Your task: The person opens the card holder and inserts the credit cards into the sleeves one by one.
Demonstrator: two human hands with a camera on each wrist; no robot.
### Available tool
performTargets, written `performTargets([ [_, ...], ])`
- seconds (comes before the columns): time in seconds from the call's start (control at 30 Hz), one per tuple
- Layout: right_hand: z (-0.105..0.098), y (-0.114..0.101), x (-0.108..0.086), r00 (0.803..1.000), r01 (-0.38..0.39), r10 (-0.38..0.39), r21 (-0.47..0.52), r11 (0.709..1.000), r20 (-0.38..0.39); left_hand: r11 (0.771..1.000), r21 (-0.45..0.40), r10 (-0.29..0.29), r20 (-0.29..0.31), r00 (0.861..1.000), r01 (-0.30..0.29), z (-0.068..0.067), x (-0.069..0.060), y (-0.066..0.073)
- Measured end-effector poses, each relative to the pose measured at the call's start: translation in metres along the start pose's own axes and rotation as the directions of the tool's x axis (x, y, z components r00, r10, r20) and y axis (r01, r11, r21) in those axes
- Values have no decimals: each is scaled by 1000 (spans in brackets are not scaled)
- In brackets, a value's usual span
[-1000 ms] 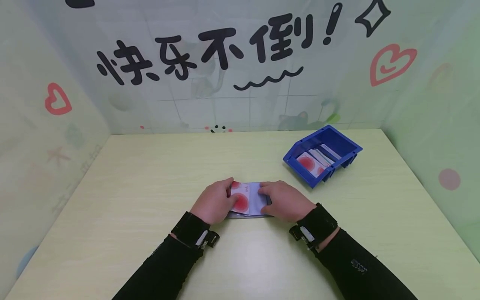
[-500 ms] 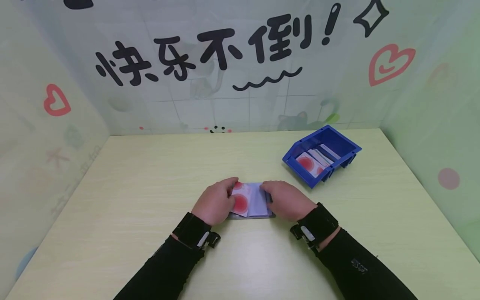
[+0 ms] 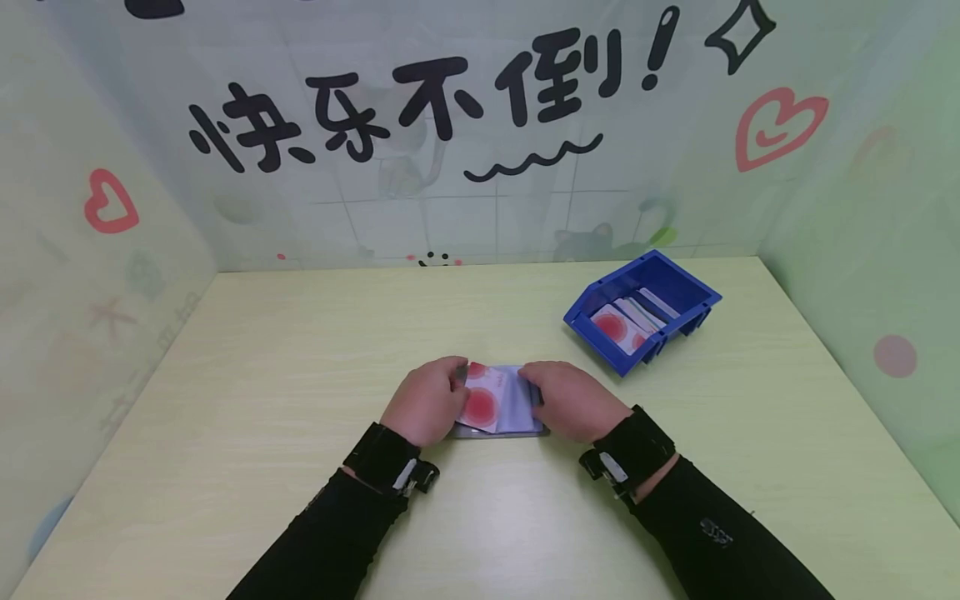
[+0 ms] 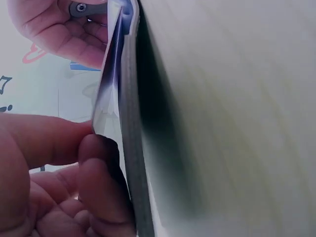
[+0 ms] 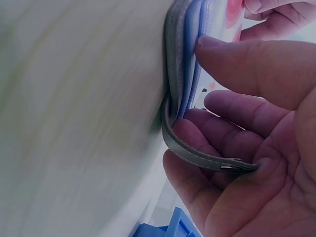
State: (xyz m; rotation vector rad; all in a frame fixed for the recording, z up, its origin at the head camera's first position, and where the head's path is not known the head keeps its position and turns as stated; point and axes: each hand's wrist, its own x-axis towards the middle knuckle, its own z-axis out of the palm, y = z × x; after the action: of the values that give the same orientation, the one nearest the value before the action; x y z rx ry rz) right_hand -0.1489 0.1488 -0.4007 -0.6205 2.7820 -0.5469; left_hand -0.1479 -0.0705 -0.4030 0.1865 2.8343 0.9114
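Note:
A white card with red circles lies slightly tilted over the left part of an open card holder on the table. My left hand pinches the card's edge between thumb and fingertips, as the left wrist view shows. At the opposite side, my right hand grips the holder's clear bluish sleeves, thumb on the upper face and fingers behind. From the grey cover, a strap with a metal snap curves into the right palm.
Back right on the table stands a blue bin, with several cards inside, some showing red circles. A printed backdrop closes off the back and both sides.
The right fingers have drawn back from the sleeve's face to its right edge. The card has turned a little, and the left hand has shifted slightly on its edge.

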Motion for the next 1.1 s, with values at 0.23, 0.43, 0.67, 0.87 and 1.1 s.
performTargets([
  [0.23, 2, 2, 0, 1000, 13, -14, -12, 1000, -9, 1000, -3, -19, -8, 1000, 19, -1, 1, -2],
  [0.43, 2, 3, 0, 1000, 17, -18, -19, 1000, -8, 999, -29, -38, -4, 999, 38, -1, 2, 0],
  [0.67, 0, 1, -1, 1000, 6, -6, -10, 1000, 2, 998, -36, -42, 16, 999, 43, 3, 2, 3],
  [0.87, 0, -2, -1, 999, -32, 32, 20, 999, 16, 999, -37, -4, 29, 1000, 5, 8, 1, 8],
  [1.1, 1, -3, 1, 997, -78, 77, 74, 994, 28, 995, -93, 49, 82, 995, -41, 11, -3, 13],
])
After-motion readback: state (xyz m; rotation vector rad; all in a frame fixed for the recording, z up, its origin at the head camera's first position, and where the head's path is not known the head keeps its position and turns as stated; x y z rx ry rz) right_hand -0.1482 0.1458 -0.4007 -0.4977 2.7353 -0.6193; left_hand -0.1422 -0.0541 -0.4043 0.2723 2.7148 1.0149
